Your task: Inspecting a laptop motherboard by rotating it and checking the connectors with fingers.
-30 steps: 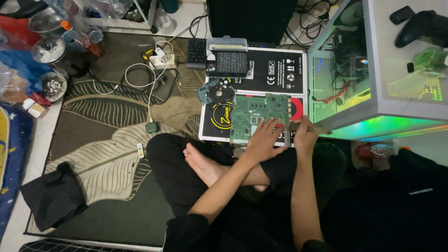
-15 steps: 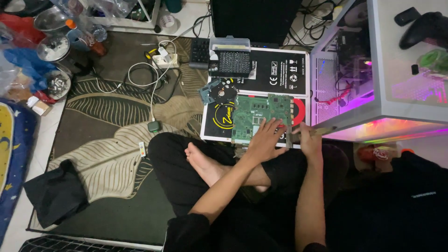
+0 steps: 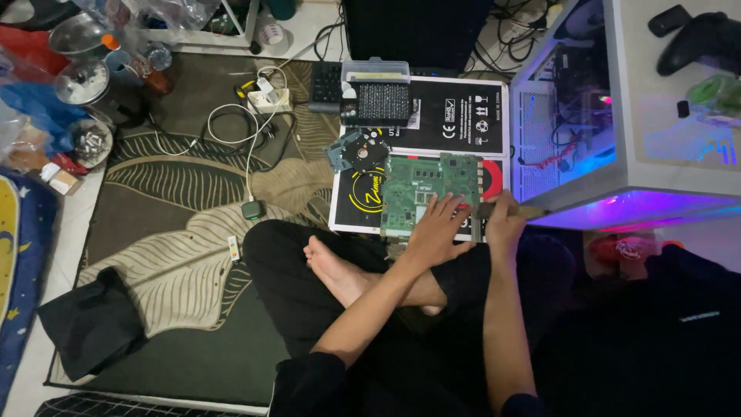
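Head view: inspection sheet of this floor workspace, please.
Surface: leaf-pattern rug, black flat box on it.
Job's things: green circuit board lying flat on the box.
Clutter: small black drive part, folded black cloth, plastic bags upper left.
Hands: left hand flat on the board; right hand grips a thin tool.
Cables: white cable looped to a power strip.
Surroundings: lit open computer case, right.

- The circuit board (image 3: pixel 429 188) lies on a flat box (image 3: pixel 351 202), on the rug (image 3: pixel 174 232) in front of the crossed legs.
- A small case (image 3: pixel 376 94) sits behind the board.
- The computer case (image 3: pixel 575 116) stands to the right.
- Cables (image 3: pixel 247 127) lie to the left.
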